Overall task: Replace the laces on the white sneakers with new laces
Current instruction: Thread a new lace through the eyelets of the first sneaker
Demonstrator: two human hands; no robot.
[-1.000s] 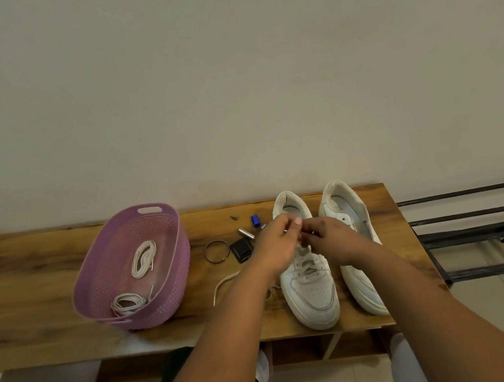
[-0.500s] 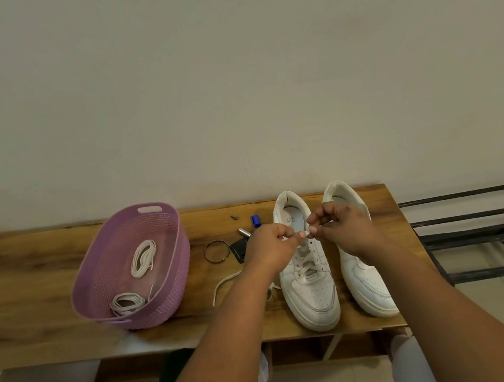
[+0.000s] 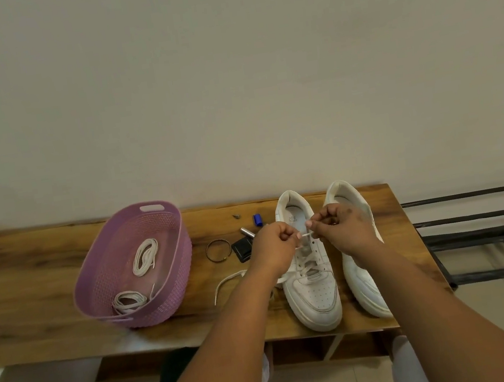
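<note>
Lace (image 3: 304, 234) is pinched between left hand (image 3: 276, 245) and right hand (image 3: 343, 229), fingers of both curled on it, just above the tongue of the left sneaker (image 3: 309, 275). Right sneaker (image 3: 361, 275) is set beside it on the wooden table (image 3: 31, 286). Spare laces (image 3: 145, 260) are kept in the purple basket (image 3: 131, 266).

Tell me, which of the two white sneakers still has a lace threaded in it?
The left sneaker, nearer the purple basket: a lace crisscrosses its eyelets, and both hands pinch its end. The right sneaker shows no lace where visible.
</note>
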